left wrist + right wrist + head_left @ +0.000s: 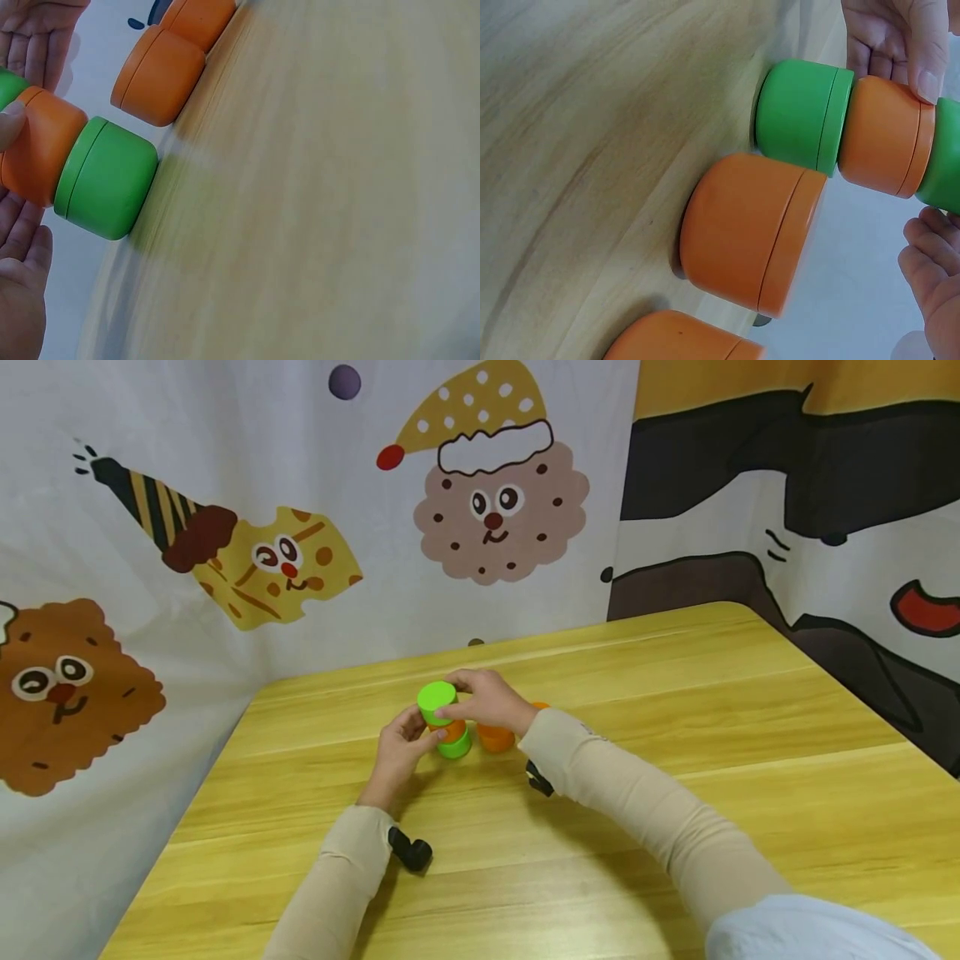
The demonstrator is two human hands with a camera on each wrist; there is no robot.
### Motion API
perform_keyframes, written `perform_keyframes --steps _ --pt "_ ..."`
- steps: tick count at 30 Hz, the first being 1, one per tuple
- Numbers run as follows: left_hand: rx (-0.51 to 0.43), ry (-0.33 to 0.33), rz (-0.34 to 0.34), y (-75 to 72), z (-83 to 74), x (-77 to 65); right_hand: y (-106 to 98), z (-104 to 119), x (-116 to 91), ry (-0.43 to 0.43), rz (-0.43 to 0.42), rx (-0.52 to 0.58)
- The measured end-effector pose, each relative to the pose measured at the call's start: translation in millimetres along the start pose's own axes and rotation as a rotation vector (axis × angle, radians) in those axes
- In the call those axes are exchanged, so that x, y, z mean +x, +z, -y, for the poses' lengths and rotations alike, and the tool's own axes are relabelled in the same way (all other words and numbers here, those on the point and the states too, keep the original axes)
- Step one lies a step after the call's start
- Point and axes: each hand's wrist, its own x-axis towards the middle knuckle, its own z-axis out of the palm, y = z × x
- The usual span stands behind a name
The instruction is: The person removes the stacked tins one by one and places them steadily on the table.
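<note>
A stack of three round lidded jars stands on the table: a green jar at the bottom, an orange jar in the middle and another green jar on top. My left hand grips the middle orange jar from the left, thumb on its near side. From the right, my right hand holds the top green jar between thumb and fingers; the fingers behind it are partly hidden. Beside the stack sits an orange jar, apart from both hands' grip. Past it is one more orange jar, mostly covered by the right hand.
The wooden table reaches back to a white cloth backdrop printed with cartoon figures. Small black devices are strapped at both wrists. The table's left edge runs a short way beyond the left hand.
</note>
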Motion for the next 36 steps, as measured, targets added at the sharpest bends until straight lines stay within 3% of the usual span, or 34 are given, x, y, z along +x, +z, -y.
perform_keyframes --steps 27,36 --pt "0.021 -0.004 0.002 -0.9 -1.4 1.6 -7 8 -4 -0.001 -0.076 0.032" --pt "0.0 0.0 -0.021 -3.9 23.7 12.5 -14 6 -13 0.03 -0.111 0.057"
